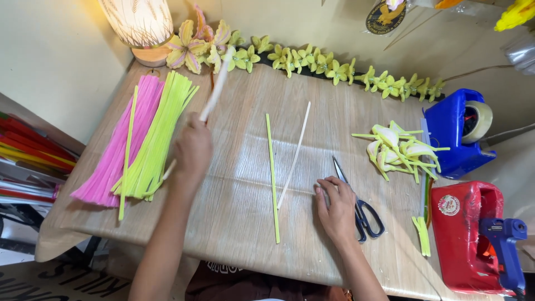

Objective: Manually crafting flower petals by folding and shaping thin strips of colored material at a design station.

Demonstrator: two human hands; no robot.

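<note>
My left hand [192, 149] grips a white pipe cleaner [216, 86] that points up and away over the wooden table [234, 212], beside a bundle of lime green pipe cleaners [159, 136] and a bundle of pink ones [120, 145]. My right hand [336, 206] rests flat on the table with nothing in it, touching the black scissors [359, 206]. Between my hands lie a single green pipe cleaner [272, 175] and a single white pipe cleaner [295, 153].
A row of yellow flowers [334, 69] runs along the back edge by a lamp [142, 25]. A pile of small yellow-green flowers [398, 147], a blue tape dispenser [454, 131], a red box [465, 234] and a blue glue gun [504, 245] sit right.
</note>
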